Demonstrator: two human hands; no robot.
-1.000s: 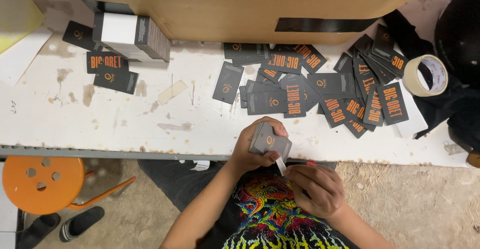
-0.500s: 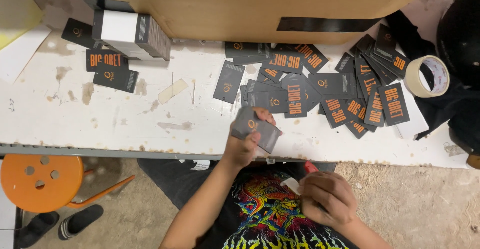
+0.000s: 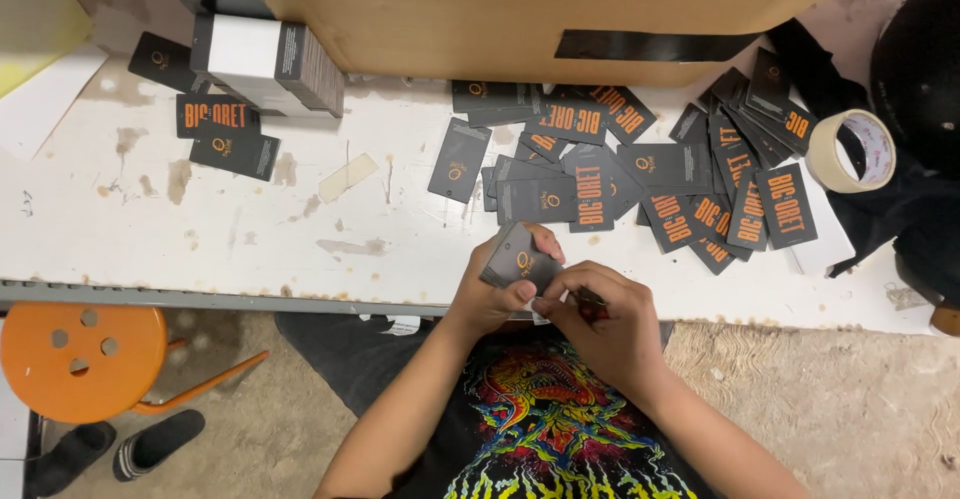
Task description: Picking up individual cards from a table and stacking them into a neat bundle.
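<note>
A big cardboard box (image 3: 500,9) fills the 12 o'clock edge of the view, a strip of black tape on its side; what is inside it cannot be seen. Below it runs the white, stained counter (image 3: 200,229). At 10 o'clock on the counter stands a smaller black-and-white box (image 3: 270,64), closed as far as can be told, with a few loose cards (image 3: 225,134) beside it. From the centre out to 2 o'clock lies a wide scatter of dark tags with orange print (image 3: 640,174), overlapping one another. A roll of tape (image 3: 850,152) sits at 3 o'clock, just beside dark cloth. An orange stool (image 3: 75,359) stands on the floor at 8 o'clock.

At the counter's near edge, just below centre, the left hand (image 3: 490,294) is closed around a small stack of dark tags (image 3: 520,259), thumb across the face. Half a second ago that stack was lifted further over the counter and the right hand hung low by the lap; now the stack has come back toward the body and the right hand (image 3: 600,324) has risen to meet it, fingers pinched on a small dark and reddish thing (image 3: 590,304) touching the stack's lower corner. What exactly that thing is cannot be told. Both hands now work together on the stack.
</note>
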